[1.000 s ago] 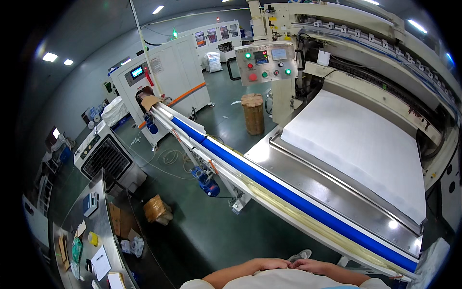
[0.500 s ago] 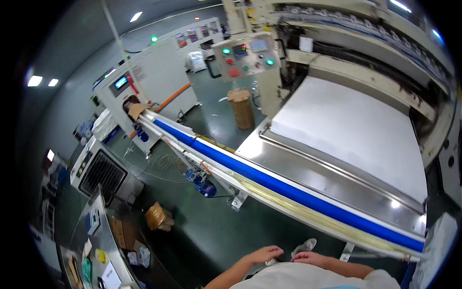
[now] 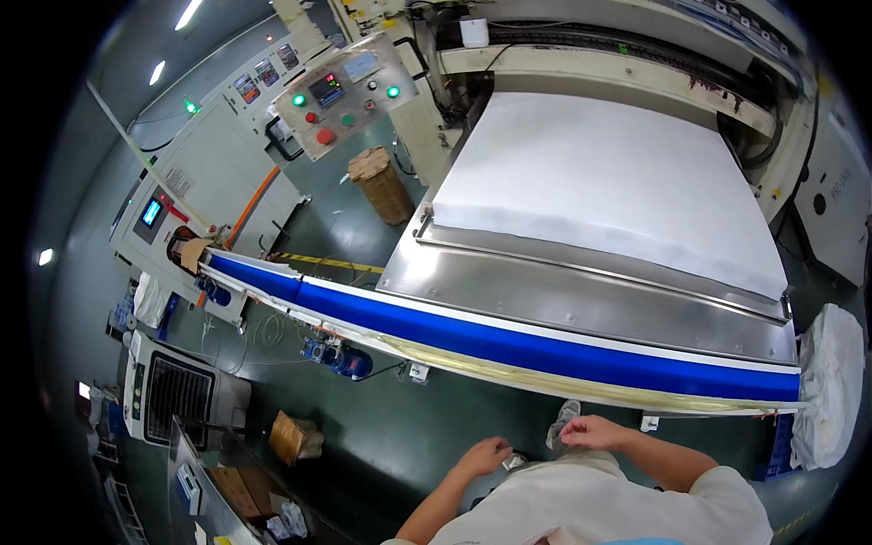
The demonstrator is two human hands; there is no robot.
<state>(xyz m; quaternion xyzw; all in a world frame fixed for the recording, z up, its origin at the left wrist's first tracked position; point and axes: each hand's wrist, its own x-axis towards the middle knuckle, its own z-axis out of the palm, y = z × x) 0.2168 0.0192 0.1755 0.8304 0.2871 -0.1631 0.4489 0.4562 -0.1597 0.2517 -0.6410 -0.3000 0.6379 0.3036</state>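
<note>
My left hand (image 3: 487, 454) is held in front of my waist, its fingers loosely bent and nothing in it. To its right, my right hand (image 3: 590, 432) hovers over my shoe (image 3: 565, 414), also empty with relaxed, half-curled fingers. Neither hand touches anything. Beyond them a narrow conveyor with a blue belt (image 3: 472, 338) runs across from left to right. Behind the belt, a white sheet stack (image 3: 609, 182) lies on the machine's metal table (image 3: 581, 295), next to a raised metal bar (image 3: 590, 271).
A control panel (image 3: 350, 95) with lit buttons stands at the far left of the machine. A brown wrapped roll (image 3: 381, 186) is on the floor behind the belt. At left are an air cooler (image 3: 177, 391) and a cardboard box (image 3: 295, 438). A white bag (image 3: 828, 386) hangs at right.
My view has turned right and come nearer the conveyor, so the belt and white sheets sit further left and higher. My hands stay before my waist, the right one a little raised.
</note>
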